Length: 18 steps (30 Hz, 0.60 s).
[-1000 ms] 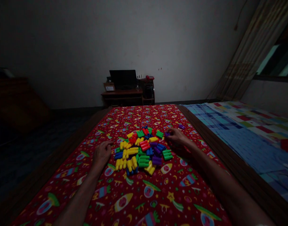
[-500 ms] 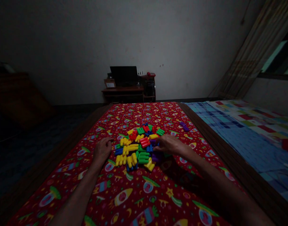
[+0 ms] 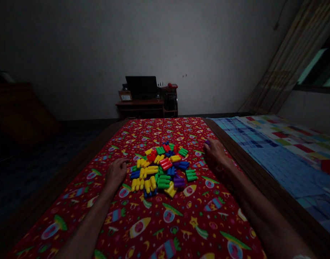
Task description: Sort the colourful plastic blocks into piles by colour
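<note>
In the head view, a heap of plastic toy building blocks lies on the red patterned cloth (image 3: 170,216), with yellow blocks (image 3: 149,171), a red block (image 3: 165,164), green blocks (image 3: 163,181) and purple blocks (image 3: 179,181). My left hand (image 3: 117,172) rests on the cloth left of the heap, holding nothing, its fingers loosely apart. Beyond the heap on the right, my right hand (image 3: 215,150) has its fingers closed around a purple block (image 3: 207,142), which shows only at the fingertips. The hand hides the cloth beneath it. A green block (image 3: 191,175) lies at the heap's right edge.
A bed with blue checked bedding (image 3: 243,144) stands to the right. Against the far wall is a small desk (image 3: 140,102) with a dark monitor (image 3: 142,85) and a red telephone (image 3: 172,85). A wooden cabinet (image 3: 19,108) stands at the left.
My right hand has left the right side of the heap and moved outward, away from me, to where separate purple pieces lay. My left hand has stayed put.
</note>
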Each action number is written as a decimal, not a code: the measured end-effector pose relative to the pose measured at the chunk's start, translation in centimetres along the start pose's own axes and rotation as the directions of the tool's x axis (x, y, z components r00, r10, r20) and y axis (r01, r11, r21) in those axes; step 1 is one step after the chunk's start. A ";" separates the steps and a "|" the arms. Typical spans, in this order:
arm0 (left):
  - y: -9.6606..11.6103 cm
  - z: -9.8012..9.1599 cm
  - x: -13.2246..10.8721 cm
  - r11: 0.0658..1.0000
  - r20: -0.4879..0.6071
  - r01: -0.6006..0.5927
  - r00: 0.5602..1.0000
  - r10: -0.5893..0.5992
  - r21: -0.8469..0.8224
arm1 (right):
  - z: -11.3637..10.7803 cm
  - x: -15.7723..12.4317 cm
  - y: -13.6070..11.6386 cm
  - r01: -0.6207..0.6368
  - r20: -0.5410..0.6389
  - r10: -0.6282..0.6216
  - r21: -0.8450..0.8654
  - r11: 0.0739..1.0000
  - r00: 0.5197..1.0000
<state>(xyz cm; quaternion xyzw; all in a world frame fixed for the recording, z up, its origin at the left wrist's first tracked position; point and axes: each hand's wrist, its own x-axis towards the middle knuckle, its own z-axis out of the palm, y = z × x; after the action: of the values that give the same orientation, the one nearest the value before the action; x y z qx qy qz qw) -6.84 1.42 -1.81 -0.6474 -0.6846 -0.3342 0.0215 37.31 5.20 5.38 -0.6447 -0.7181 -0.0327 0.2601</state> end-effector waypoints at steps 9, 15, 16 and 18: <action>0.2 -0.2 -0.1 1.000 0.023 0.012 1.000 -0.012 0.012 | 2.0 -3.6 -8.5 0.426 0.257 -0.491 0.269 0.864 0.832; 0.0 0.0 -0.1 1.000 0.003 -0.004 1.000 0.004 0.010 | 3.3 -4.4 -9.1 0.464 0.245 -0.522 0.258 0.847 0.817; 0.0 0.0 -0.1 1.000 0.001 -0.006 1.000 0.006 0.008 | 3.0 -3.8 -8.6 0.426 0.244 -0.496 0.288 0.858 0.833; -0.1 0.1 -0.1 1.000 -0.001 0.000 1.000 0.000 0.002 | 2.1 -2.4 -7.0 0.333 0.220 -0.415 0.330 0.883 0.883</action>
<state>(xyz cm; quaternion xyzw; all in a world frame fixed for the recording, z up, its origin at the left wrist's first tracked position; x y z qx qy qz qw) -6.88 1.34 -1.95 -0.6472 -0.6849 -0.3339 0.0223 30.08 2.67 4.54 -0.4462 -0.8568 0.1132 0.2323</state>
